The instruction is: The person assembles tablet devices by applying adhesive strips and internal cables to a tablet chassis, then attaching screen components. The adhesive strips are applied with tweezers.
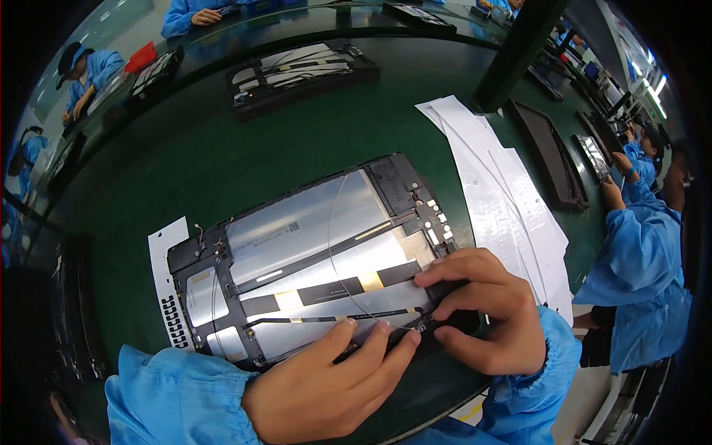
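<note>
An opened tablet back (311, 252) lies on the dark green belt, showing silver battery cells, black flat cables with gold pads and a thin wire looping across. My left hand (326, 386) comes from the lower edge, its fingertips pressing on the device's near right corner beside a small connector. My right hand (486, 308) rests on the right edge of the device, index finger stretched over a black cable, thumb and fingers pinching at the same corner. Both sleeves are blue. What sits under the fingertips is hidden.
A white sticker sheet (167, 285) lies left of the device. White paper strips (497, 193) lie to the right. Another opened tablet (300, 74) sits farther up the belt; a dark tablet (549, 156) is at right. People in blue coats work around the table.
</note>
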Demonstrator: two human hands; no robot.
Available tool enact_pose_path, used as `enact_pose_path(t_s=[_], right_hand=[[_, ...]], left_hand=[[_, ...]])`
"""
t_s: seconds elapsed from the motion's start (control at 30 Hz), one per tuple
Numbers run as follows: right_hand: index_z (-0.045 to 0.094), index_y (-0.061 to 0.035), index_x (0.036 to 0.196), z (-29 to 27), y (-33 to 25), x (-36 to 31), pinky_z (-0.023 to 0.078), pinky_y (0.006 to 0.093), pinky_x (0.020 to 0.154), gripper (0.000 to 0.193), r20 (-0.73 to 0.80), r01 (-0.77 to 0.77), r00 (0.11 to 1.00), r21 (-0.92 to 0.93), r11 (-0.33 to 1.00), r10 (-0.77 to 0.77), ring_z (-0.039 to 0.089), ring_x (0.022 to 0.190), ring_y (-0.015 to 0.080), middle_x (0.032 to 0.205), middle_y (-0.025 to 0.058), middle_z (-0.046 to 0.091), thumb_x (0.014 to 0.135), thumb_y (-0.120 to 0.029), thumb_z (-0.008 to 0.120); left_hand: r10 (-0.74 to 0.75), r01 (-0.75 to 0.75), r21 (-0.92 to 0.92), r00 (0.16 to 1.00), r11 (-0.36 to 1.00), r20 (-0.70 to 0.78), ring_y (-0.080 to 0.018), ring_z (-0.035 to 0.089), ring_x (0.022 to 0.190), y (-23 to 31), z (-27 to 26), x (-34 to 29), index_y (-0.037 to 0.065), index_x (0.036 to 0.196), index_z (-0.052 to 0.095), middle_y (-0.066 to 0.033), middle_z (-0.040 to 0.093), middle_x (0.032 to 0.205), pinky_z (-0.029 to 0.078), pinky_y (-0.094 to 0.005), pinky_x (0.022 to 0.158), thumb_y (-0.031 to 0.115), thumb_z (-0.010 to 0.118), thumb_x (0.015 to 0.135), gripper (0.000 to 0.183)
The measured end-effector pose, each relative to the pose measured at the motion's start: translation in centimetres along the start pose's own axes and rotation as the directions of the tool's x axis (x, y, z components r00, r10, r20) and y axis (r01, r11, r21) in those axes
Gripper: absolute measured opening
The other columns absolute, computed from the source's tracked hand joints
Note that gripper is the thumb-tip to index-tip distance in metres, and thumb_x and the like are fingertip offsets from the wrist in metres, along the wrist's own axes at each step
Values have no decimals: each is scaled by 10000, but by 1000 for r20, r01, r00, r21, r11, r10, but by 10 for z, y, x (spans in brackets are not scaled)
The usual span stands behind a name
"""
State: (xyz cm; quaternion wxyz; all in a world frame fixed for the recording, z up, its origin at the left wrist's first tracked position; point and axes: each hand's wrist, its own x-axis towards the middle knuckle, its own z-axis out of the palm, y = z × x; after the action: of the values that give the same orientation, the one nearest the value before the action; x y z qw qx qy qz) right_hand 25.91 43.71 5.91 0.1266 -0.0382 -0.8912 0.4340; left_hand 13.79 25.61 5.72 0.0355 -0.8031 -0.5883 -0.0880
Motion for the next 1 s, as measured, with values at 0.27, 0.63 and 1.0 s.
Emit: enact_pose_path(t_s=[0.27, 0.63, 1.0], right_hand=[[599, -19, 712, -4, 1, 0, 369, 389, 860, 158, 49, 104, 994, -32, 994, -102, 495, 992, 299, 1035, 132, 559, 567, 1, 657], [586, -18, 693, 1, 7, -2, 387, 377, 797, 134, 26, 151, 988, -116, 982, -149, 494, 944, 287, 1005, 135, 566, 577, 3, 650], [549, -3, 620, 5, -1, 8, 404, 358, 752, 140, 27, 285, 958, -189, 940, -285, 492, 897, 271, 894, 100, 560, 508, 46, 618]], left_hand=[[-33, 33, 19, 999, 999, -2, -199, 531, 964, 3, 0, 1, 61, 990, 616, -72, 525, 1150, 452, -320, 725, 110, 497, 787, 240], [-13, 13, 45, 1000, 999, -6, -218, 520, 973, 3, 5, 1, 63, 998, 610, -74, 519, 1156, 457, -315, 705, 109, 489, 791, 244], [9, -11, 136, 1000, 991, 17, -241, 519, 931, 5, -1, 7, 75, 979, 581, -108, 527, 1094, 454, -360, 653, 137, 509, 764, 235]])
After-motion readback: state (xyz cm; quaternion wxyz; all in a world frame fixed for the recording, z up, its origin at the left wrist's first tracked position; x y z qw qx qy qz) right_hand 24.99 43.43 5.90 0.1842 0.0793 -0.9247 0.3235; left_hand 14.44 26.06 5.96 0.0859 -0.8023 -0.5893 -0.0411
